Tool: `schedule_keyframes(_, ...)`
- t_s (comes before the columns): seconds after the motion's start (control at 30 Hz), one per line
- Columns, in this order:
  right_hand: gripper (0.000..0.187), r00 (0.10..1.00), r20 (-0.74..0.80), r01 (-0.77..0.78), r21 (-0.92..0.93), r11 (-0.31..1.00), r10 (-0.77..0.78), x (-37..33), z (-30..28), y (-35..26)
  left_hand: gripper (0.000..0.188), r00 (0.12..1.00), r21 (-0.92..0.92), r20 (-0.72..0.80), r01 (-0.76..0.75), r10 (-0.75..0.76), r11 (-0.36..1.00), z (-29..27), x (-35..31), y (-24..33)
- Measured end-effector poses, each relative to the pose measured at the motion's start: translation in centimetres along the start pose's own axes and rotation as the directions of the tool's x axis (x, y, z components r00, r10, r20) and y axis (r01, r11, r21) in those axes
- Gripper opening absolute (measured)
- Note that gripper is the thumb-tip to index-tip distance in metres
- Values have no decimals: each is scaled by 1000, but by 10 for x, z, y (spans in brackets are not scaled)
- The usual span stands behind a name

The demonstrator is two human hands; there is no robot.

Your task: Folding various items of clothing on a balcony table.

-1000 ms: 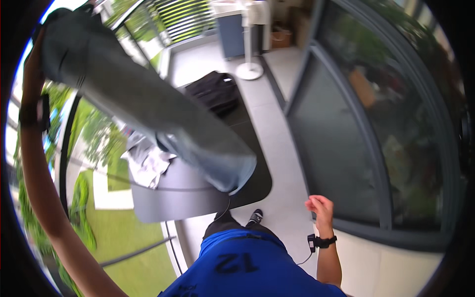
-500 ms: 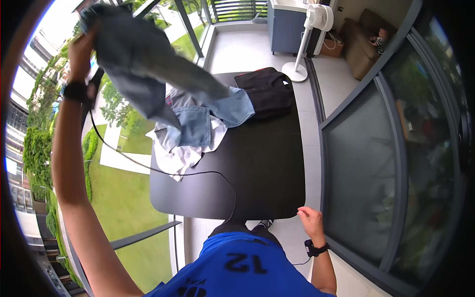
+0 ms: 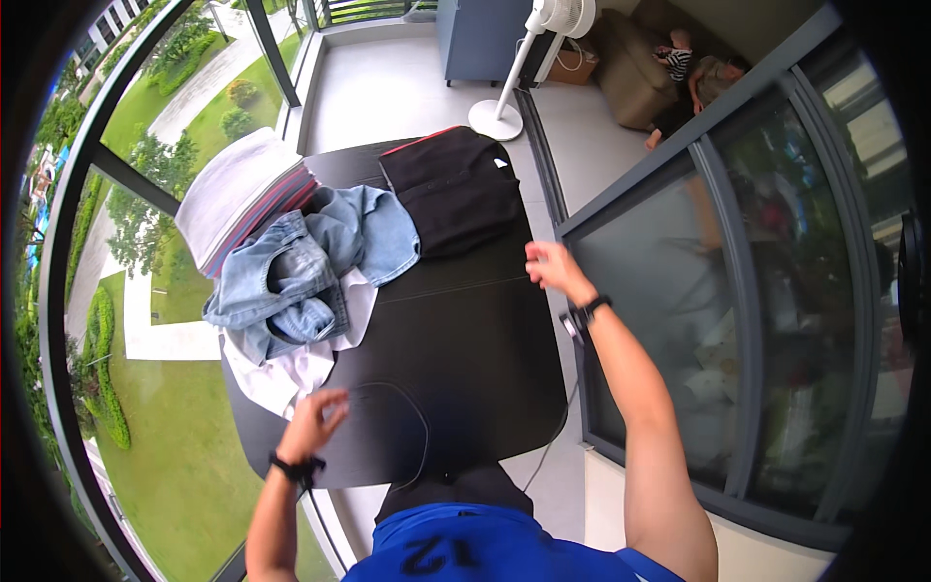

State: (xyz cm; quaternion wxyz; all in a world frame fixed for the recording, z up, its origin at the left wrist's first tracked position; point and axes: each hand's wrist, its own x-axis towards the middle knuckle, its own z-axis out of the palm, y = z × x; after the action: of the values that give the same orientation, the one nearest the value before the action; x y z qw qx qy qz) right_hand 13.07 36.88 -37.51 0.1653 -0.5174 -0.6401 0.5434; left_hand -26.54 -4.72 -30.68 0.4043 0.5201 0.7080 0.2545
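My left hand (image 3: 315, 422) hovers over the near left of the black table (image 3: 465, 359), fingers parted and holding nothing. Closest to it is a white garment (image 3: 286, 380), partly covered by crumpled light-blue jeans (image 3: 373, 233). My right hand (image 3: 558, 267) is above the table's right edge, empty, with its fingers loosely bent and apart. Beyond it lies a folded black garment (image 3: 454, 194) with a red edge. A pale grey cloth with coloured stripes (image 3: 242, 189) is heaped at the far left, next to the jeans.
Glass panels (image 3: 175, 291) border the left side; framed glass doors (image 3: 669, 320) stand on the right. Behind the table are a white fan (image 3: 497, 118) and a blue-grey cabinet (image 3: 475, 44). Two people are by a brown sofa (image 3: 626, 73). A thin cable (image 3: 424, 417) crosses the table.
The jeans my left hand held up in the air now lie on the pile, released. That hand has come down toward me, while my right hand has moved forward over the table edge.
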Motion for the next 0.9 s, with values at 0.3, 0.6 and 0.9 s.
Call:
schedule_keyframes(0.3, 69, 893, -64, 304, -646, 700, -446, 184, 28, -9, 20, 820, -277, -309, 406, -481, 871, 71, -160, 7)
schedule_keyframes(0.6, 24, 896, -161, 323, -403, 856, -414, 99, 2, -213, 15, 624, -453, -451, 456, -639, 766, 121, -214, 16)
schedule_keyframes(0.9, 33, 843, -407, 113, -505, 856, -351, -92, -79, -241, 13, 749, -290, -546, 252, -376, 923, 94, -177, 35)
